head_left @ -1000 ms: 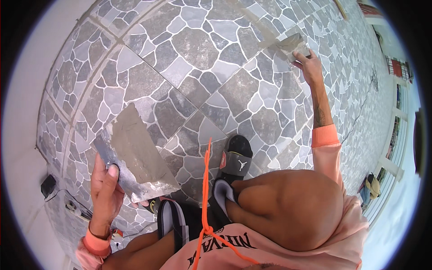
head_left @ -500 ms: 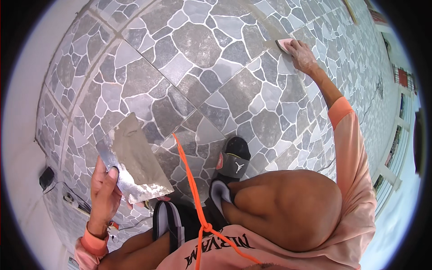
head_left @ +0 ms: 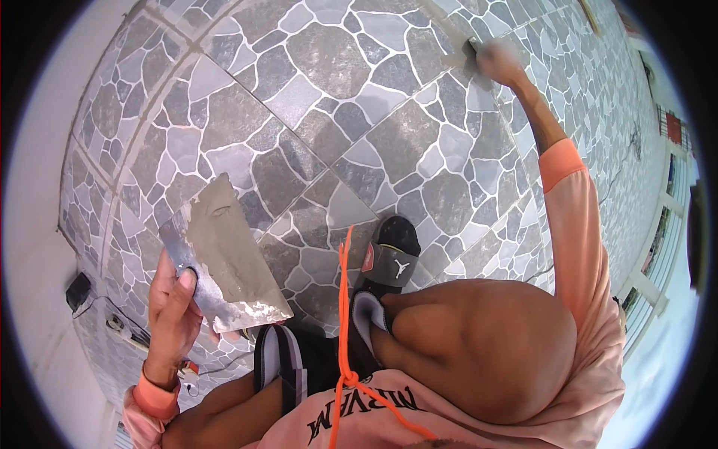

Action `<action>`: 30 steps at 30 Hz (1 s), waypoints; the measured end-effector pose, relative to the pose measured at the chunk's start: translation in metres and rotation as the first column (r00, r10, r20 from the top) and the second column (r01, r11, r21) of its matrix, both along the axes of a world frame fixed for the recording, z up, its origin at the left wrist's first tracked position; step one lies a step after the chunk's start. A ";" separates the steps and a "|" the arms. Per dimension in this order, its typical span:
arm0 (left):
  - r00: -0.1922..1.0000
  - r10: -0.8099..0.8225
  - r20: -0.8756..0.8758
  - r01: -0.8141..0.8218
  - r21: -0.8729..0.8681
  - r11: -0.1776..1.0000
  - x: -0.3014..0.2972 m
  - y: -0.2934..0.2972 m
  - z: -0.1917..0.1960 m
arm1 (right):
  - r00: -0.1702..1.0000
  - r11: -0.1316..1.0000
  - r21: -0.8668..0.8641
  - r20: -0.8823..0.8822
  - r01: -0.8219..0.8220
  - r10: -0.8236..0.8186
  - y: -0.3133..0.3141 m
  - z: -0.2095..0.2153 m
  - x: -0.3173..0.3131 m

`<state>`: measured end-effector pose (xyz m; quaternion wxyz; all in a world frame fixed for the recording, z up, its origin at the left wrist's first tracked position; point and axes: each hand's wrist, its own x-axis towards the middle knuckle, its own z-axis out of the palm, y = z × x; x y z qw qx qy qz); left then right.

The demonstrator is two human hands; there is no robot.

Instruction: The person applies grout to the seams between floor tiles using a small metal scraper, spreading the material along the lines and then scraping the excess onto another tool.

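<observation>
My left hand [head_left: 172, 303] grips a flat metal trowel [head_left: 178, 238], with the thumb on its near edge. A thick layer of grey grout [head_left: 224, 232] covers much of the blade, and whitish residue lines its near edge. At the far right, my right hand [head_left: 499, 61] is stretched out over the tiled floor, blurred by motion. It holds a small hand spreader [head_left: 472, 46] with a dark edge, mostly hidden by the fingers, at a joint between tiles. Wet-looking grey smears lie on the tiles around it.
Stone-patterned tiles [head_left: 329, 60] in grey and white cover the floor. My sandalled foot [head_left: 396, 247] rests on them, near centre. A pale wall [head_left: 45, 187] borders the left side, with a dark box [head_left: 77, 292] and cables beside it. An orange drawstring [head_left: 344, 299] hangs in front.
My right hand has moved a little farther away along the tile joint with the spreader, which has turned in the grip. The left hand and trowel have barely moved. The drawstring swung right.
</observation>
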<state>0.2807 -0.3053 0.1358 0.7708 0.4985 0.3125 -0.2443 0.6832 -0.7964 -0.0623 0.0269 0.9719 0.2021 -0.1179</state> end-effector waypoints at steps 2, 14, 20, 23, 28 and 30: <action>0.998 0.031 0.053 -0.033 0.039 0.999 0.001 -0.007 -0.003 | 0.992 0.984 0.132 0.040 -0.122 0.118 0.005 -0.007 -0.021; 0.998 0.010 0.070 -0.008 -0.022 1.000 -0.029 0.014 -0.009 | 0.898 0.955 0.172 -0.332 -0.243 0.289 0.043 0.060 -0.061; 0.988 0.123 0.096 -0.128 0.052 0.990 -0.064 0.030 -0.009 | 0.788 0.835 -0.130 0.282 -0.534 0.548 0.033 -0.006 -0.107; 0.966 0.218 0.142 -0.226 0.050 0.973 -0.068 0.027 -0.002 | 0.802 0.814 -0.123 0.138 -0.568 0.581 0.036 0.012 -0.110; 0.939 0.284 0.193 -0.315 0.153 0.937 -0.085 0.045 0.007 | 0.875 0.908 -0.007 0.265 -0.418 0.405 0.030 0.025 -0.078; 0.932 0.298 0.209 -0.333 0.161 0.929 -0.090 0.052 0.002 | 0.892 0.932 0.038 0.306 -0.361 0.333 0.028 0.004 -0.076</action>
